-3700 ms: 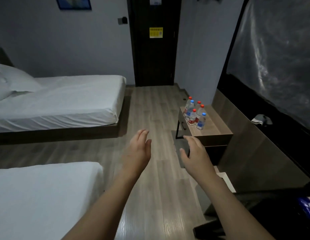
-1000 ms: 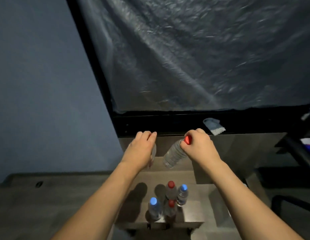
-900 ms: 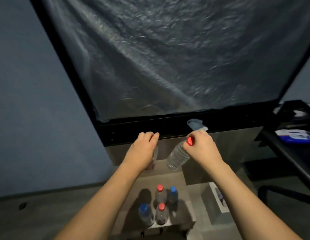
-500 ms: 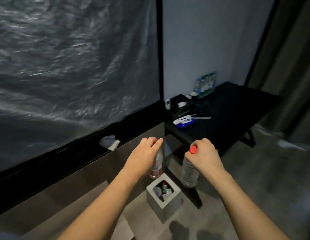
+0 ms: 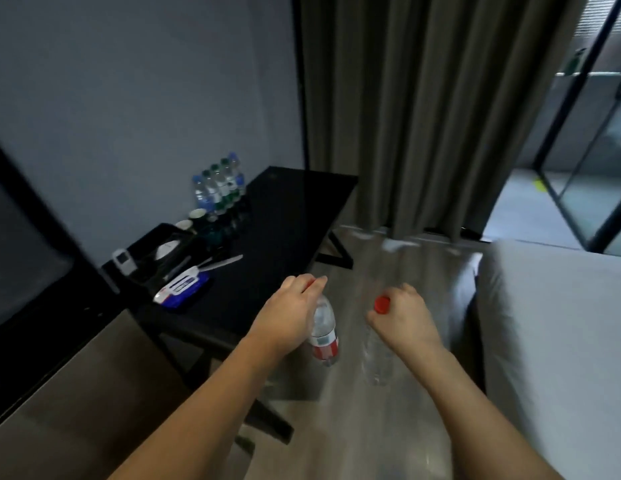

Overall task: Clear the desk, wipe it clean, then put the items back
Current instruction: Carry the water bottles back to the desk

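Note:
My left hand [image 5: 290, 310] grips the top of a red-labelled water bottle [image 5: 323, 336] that hangs below it. My right hand [image 5: 404, 315] holds a second clear bottle [image 5: 377, 358] by its red cap [image 5: 382, 304]. Both hang over the floor, just right of the black desk [image 5: 285, 216]. On the desk stand several water bottles [image 5: 219, 183] at the back by the wall, cups [image 5: 194, 216], a black tray [image 5: 163, 252], a blue-and-white wipes pack [image 5: 182, 287] and a small white remote-like device [image 5: 123, 260].
A white bed [image 5: 558, 327] fills the right side, close to my right arm. Dark curtains [image 5: 423, 109] hang behind the desk, with a glass door [image 5: 586, 150] at far right. A low wooden ledge [image 5: 59, 393] runs along the left wall.
The view has swung right, from the covered screen to the black desk, curtains and bed. Both hands still carry their bottles and are now beside the desk's near corner.

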{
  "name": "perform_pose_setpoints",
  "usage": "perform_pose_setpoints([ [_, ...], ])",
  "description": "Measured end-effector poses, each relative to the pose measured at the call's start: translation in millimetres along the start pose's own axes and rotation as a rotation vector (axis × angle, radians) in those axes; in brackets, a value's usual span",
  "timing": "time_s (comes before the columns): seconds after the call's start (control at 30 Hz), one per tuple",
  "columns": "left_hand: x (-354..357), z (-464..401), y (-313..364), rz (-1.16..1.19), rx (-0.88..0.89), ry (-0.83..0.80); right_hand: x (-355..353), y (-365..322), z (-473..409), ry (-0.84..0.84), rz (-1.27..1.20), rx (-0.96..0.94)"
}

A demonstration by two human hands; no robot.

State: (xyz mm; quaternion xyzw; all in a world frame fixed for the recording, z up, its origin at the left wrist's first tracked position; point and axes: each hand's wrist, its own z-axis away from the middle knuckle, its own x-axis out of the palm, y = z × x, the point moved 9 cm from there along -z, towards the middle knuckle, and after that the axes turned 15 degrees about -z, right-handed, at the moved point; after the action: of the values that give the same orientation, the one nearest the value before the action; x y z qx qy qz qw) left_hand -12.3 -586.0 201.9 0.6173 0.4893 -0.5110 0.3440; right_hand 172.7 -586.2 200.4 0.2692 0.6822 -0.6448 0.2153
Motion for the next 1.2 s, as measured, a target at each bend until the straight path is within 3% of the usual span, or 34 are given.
perform_pose_setpoints([
  [0.4,76.9,-290.5,62.5,0.105,0.198,0.048,-67.6,91.2,-236.8,0.099,0.046,0.136],
  [0.6,100.5,-431.1,76.2,0.151,0.207,0.099,-106.8,122.0,-360.2,0.172,-0.022,0.113],
  [0.73,124.7,-514.0,81.2,0.137,0.179,0.083,-114.5,149.5,-449.2,0.111,-0.025,0.085],
  [0.93,167.2,-618.1,42.5,-0.090,0.126,-0.014,-108.9,145.9,-583.6,-0.019,0.009,-0.009],
  [1.07,165.0,-659.4,-9.1,-0.055,-0.047,0.042,-77.8,116.0,-668.9,-0.085,-0.007,-0.132],
  [1.2,192.3,-699.0,-73.5,-0.011,-0.167,-0.003,-24.1,86.6,-747.9,-0.179,-0.023,-0.183],
])
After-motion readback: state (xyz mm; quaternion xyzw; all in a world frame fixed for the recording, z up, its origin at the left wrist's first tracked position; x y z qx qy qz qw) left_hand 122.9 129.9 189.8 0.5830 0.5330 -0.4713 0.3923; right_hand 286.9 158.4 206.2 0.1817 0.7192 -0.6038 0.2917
